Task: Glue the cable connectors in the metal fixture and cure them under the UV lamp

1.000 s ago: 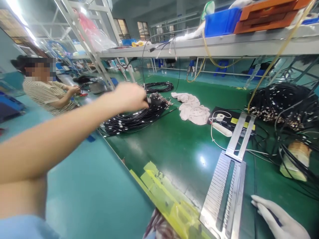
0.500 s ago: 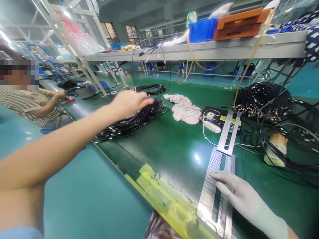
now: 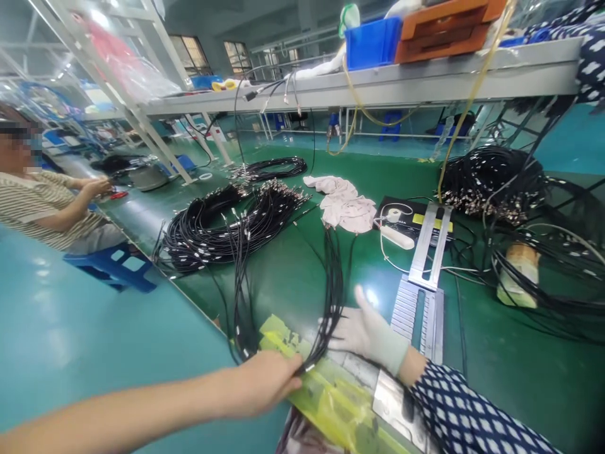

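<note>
My bare left hand (image 3: 265, 384) is closed around a bunch of thin black cables (image 3: 334, 284) at the table's front edge. The bunch bends up on both sides of the fist, and its far ends reach toward a pinkish cloth. Against the right side of that bunch lies my right hand (image 3: 362, 331) in a white glove, fingers spread and thumb raised. Its fingertips touch the cables, partly hidden by them. Under and beyond my right forearm is a slotted metal fixture (image 3: 418, 309). A large coil of black cables (image 3: 203, 233) rests farther left on the green table.
The crumpled cloth (image 3: 347, 205) lies mid-table, beside a black box (image 3: 416, 221) with a white cord. More black cable bundles (image 3: 491, 183) and a tape-wrapped block (image 3: 520, 277) are at right. A shelf (image 3: 283, 98) spans the back. A seated person (image 3: 57, 208) works at left.
My left hand has come from above the coil back to the table edge, bringing a bunch of cables. My right hand has left the metal fixture and moved left to the cables.
</note>
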`<state>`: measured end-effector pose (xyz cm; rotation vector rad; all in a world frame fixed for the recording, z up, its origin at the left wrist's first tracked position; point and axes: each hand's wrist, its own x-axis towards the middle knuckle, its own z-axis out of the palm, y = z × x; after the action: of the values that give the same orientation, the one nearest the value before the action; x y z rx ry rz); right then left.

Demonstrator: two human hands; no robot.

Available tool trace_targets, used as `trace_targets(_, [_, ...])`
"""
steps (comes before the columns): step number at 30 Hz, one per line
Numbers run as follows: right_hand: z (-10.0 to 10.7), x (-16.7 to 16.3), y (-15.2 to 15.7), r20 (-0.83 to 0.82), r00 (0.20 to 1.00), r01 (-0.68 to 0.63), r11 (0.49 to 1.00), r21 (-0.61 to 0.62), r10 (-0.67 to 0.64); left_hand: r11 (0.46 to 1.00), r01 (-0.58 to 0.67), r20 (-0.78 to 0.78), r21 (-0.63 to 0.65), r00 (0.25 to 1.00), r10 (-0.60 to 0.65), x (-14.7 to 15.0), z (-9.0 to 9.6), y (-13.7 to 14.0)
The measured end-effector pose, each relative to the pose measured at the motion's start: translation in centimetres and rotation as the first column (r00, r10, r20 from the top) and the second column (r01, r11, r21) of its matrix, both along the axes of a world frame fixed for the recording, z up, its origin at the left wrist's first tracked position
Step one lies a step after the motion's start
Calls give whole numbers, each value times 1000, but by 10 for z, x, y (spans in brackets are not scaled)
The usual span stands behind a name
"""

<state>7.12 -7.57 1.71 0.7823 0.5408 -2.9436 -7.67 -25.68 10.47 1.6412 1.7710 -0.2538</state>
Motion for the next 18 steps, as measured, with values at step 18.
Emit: trace_targets(18, [151,-14,-1,-617,784,397,821,411,-70,-30,-917,678,399,272,683,-178,-35,-43])
